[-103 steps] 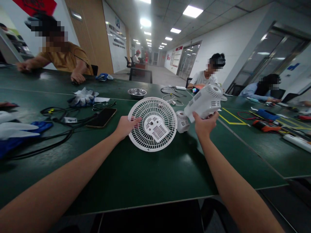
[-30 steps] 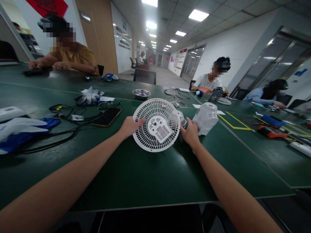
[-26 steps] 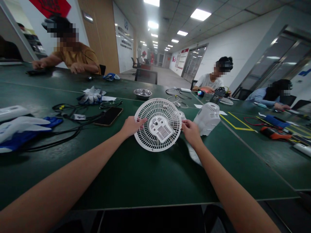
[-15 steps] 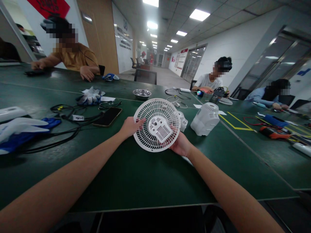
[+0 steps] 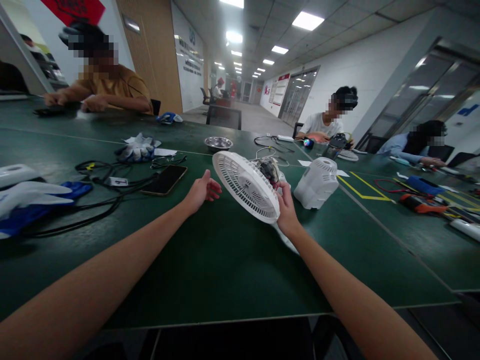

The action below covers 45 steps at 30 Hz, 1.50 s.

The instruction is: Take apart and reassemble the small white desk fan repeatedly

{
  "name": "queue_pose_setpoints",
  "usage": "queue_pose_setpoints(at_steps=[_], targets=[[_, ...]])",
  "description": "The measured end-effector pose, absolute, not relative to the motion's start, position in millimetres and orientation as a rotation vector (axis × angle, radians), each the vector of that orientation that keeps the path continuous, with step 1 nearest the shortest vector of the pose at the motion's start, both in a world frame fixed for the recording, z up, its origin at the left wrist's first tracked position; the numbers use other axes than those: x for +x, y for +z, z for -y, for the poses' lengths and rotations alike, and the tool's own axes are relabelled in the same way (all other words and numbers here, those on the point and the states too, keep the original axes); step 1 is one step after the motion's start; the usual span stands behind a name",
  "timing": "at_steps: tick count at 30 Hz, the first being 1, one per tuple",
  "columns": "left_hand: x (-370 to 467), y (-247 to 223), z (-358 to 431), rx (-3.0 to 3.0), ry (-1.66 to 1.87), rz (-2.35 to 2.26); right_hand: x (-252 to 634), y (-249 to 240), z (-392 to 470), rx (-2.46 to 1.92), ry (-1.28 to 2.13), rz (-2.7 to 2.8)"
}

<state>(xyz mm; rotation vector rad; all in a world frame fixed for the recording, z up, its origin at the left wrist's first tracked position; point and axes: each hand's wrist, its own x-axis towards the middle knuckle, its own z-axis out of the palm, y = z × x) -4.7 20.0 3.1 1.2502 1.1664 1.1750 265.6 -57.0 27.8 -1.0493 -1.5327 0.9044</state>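
A white round fan grille [image 5: 245, 185] is tilted above the green table, its slotted side facing down and to the left. Behind it, a dark motor with wires [image 5: 268, 170] shows at its back. My right hand [image 5: 287, 210] grips the fan part at its right side, fingers closed near the motor; the exact hold is partly hidden. Off to the left of the grille, my left hand [image 5: 202, 192] is apart from it, thumb up and fingers spread, holding nothing. A white plastic housing [image 5: 317, 184] stands upright just right of my right hand.
A phone [image 5: 165, 180], black cables [image 5: 108, 200] and gloves [image 5: 41, 197] lie on the left. Beyond the fan sits a metal bowl [image 5: 218, 144]. On the right are yellow tape marks [image 5: 365, 189] and an orange multimeter [image 5: 420, 204]. Several people sit around the table.
My left hand has let go of the grille and moved slightly left. The grille has turned in my right hand from facing me to tilted sideways, bringing the motor and wires into view.
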Motion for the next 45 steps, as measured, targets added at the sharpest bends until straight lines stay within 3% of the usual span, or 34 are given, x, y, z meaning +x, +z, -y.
queue_pose_setpoints(at_steps=[9,15,19,25,38,41,45], targets=[[-9,16,-11,0.906,1.031,-0.812,282,27,56,-1.137,0.504,1.907],[-6,10,-20,0.783,0.990,-0.867,282,26,49,-1.141,0.432,1.994],[-4,8,-22,0.770,1.023,-0.941,294,22,36,-1.085,0.384,1.855],[-1,11,-19,0.801,1.057,-0.985,334,11,6,-1.395,-0.031,1.651],[-5,-1,-28,0.956,1.072,-1.024,348,-6,-13,-1.581,0.280,1.710],[-6,-3,-29,1.161,1.154,-1.184,343,-4,-12,-1.595,0.343,1.531],[-11,-4,-30,1.608,1.184,-1.512,333,5,-8,-1.412,0.751,1.062]])
